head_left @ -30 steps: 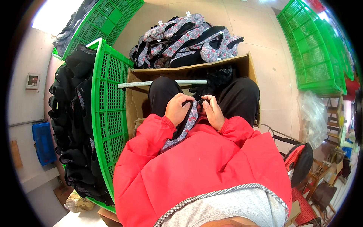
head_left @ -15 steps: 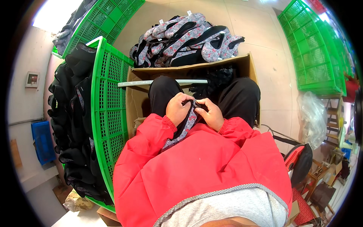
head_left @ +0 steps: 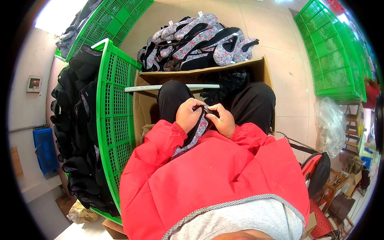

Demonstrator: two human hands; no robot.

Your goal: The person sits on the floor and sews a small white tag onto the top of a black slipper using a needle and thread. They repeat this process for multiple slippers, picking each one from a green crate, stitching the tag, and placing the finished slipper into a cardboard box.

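Cloth piece point(head_left: 199, 135), patterned | gripped by fingers of left hand point(head_left: 187, 116) and right hand point(head_left: 225, 121) | handling looks unfinished | pile of similar pieces point(head_left: 198, 41) lies beyond cardboard box point(head_left: 265, 73)

this is a small workshop handling goods in batches: a heap of patterned padded pieces point(head_left: 196, 44) lies at twelve o'clock on a tiled floor point(head_left: 280, 40), and a matching patterned piece point(head_left: 196, 141) is being held at centre. a green mesh crate point(head_left: 118, 112) at nine o'clock brims with black pieces point(head_left: 76, 132); stacked green crates point(head_left: 332, 56) stand at two.
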